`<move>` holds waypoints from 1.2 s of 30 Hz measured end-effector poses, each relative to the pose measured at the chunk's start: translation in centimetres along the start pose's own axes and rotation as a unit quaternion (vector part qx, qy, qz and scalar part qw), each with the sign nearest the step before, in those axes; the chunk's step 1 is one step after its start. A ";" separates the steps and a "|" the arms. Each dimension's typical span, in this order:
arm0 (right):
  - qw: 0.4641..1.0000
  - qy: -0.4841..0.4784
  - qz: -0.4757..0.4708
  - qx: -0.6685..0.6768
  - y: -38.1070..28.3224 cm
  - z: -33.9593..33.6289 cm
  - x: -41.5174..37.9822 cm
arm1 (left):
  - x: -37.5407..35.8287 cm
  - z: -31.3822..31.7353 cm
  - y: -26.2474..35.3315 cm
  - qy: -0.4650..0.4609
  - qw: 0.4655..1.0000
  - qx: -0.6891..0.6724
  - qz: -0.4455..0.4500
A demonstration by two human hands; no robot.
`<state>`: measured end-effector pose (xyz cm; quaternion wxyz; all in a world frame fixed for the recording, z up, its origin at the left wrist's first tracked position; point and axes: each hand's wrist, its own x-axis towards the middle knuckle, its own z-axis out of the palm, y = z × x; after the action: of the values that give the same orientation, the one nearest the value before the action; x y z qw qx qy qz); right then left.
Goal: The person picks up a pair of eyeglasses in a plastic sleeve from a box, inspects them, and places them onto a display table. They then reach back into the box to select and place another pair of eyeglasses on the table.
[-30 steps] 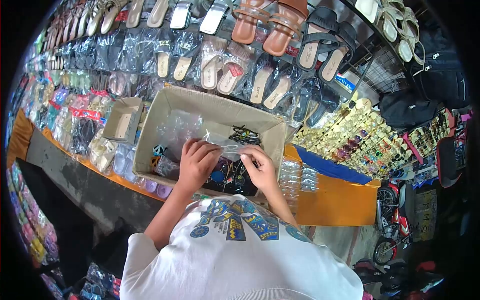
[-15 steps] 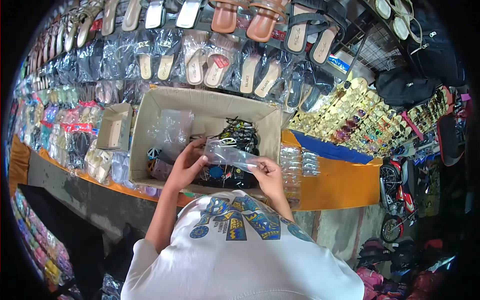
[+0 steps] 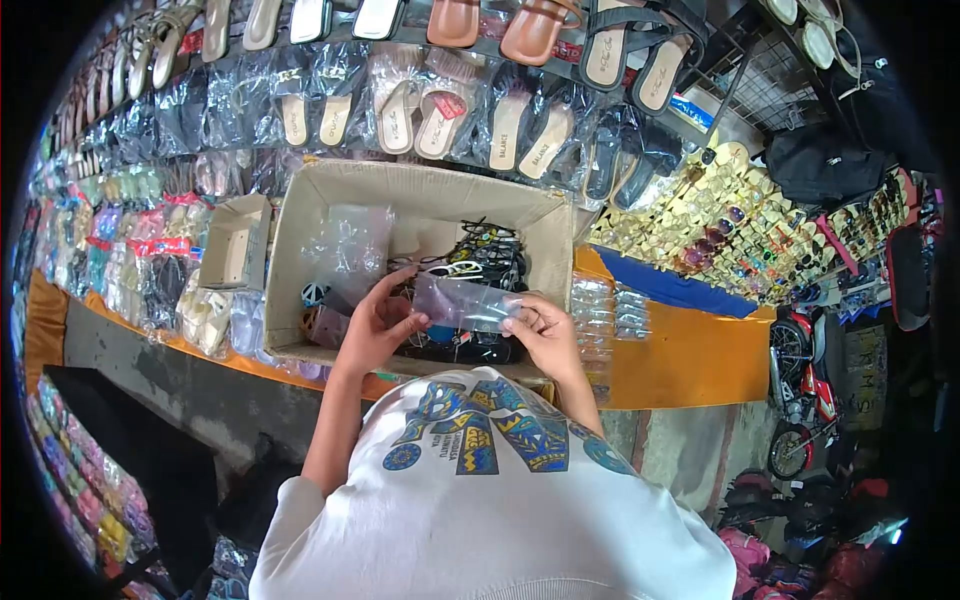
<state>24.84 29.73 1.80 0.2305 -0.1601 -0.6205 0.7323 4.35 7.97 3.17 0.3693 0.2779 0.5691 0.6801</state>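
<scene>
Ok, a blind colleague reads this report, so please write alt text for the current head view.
A person's left hand and right hand hold a small clear plastic bag between them over an open cardboard box of jumbled dark items. Beyond are rows of sandals, many wrapped in plastic; a red motorcycle stands at right.

Top-row sandals [image 3: 453, 24] part. cut off.

From my remote station I am viewing one table under orange cloth [image 3: 690, 365]. It is bearing one large cardboard box [image 3: 430, 178], one small open box [image 3: 235, 245], bagged footwear [image 3: 160, 285], clear packets [image 3: 595, 310] and blue cloth [image 3: 670, 282]. Beyond, one dark shelf edge [image 3: 410, 36] is supporting assorted sandals [image 3: 455, 22].
</scene>
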 end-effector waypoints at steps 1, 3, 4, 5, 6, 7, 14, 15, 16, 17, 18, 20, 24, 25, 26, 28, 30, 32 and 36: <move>1.000 -0.029 0.011 0.002 0.0 -0.4 0.0 | -0.1 0.0 0.3 -0.005 1.000 0.024 0.002; 0.998 -0.055 0.022 0.004 -0.3 -0.4 0.0 | -0.4 0.0 1.4 -0.014 0.997 0.059 0.040; 0.998 -0.067 0.012 -0.001 -0.6 -0.1 0.0 | -0.4 0.1 1.7 -0.020 0.992 0.093 0.078; 0.997 -0.079 0.002 -0.007 -0.8 0.0 0.0 | -0.4 -0.2 1.7 -0.022 0.992 0.092 0.079; 0.997 -0.077 0.002 -0.009 -0.8 0.0 0.0 | -0.2 -0.8 1.7 -0.055 0.987 0.131 0.075; 0.996 -0.083 0.007 -0.024 -0.8 0.0 0.0 | -0.1 -1.2 1.7 -0.088 0.979 0.170 0.070; 0.994 -0.092 0.009 -0.065 -0.5 0.3 0.4 | 0.6 -1.8 2.8 -0.080 0.908 0.380 0.157; 0.993 -0.092 0.009 -0.067 -0.3 0.3 0.5 | 0.7 -2.1 2.4 -0.064 0.890 0.410 0.189; 0.996 -0.080 0.011 -0.040 -0.2 0.2 0.9 | 0.8 -2.4 2.2 -0.049 0.870 0.439 0.219; 0.997 -0.069 0.010 -0.015 0.0 0.2 1.2 | 0.9 -2.8 2.0 -0.047 0.871 0.437 0.221; 0.997 -0.070 0.010 -0.018 0.0 0.1 1.8 | 1.0 -3.2 1.8 -0.026 0.864 0.444 0.236; 0.998 0.000 0.034 -0.057 -0.1 -0.4 3.7 | 1.1 -3.9 1.4 -0.004 0.857 0.448 0.254; 0.959 0.055 0.048 -0.276 2.9 -2.3 9.5 | 1.4 -5.0 0.2 0.057 0.865 0.446 0.222; 0.958 0.055 0.046 -0.278 3.0 -2.3 10.9 | 1.5 -4.9 0.2 0.085 0.862 0.445 0.229; 0.924 0.068 0.042 -0.374 3.2 -2.2 12.2 | 1.5 -4.9 0.2 0.113 0.857 0.443 0.236; 0.880 0.079 0.034 -0.468 4.6 -2.5 14.8 | 1.5 -5.0 -0.1 0.117 0.856 0.444 0.239; 0.777 0.044 0.067 -0.624 8.0 -4.2 17.5 | 1.7 -5.2 0.1 0.120 0.854 0.446 0.239; 0.729 0.017 0.102 -0.676 9.5 -4.7 19.5 | 1.7 -5.2 0.2 0.122 0.864 0.433 0.226; 0.648 -0.041 0.136 -0.748 11.0 -5.2 20.5 | 1.8 -5.5 -0.2 0.136 0.867 0.427 0.220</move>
<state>8.79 43.69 -8.92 -0.0955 -0.3301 -0.9378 0.0487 -1.04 6.33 1.78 -0.0258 0.4314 0.7722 0.4658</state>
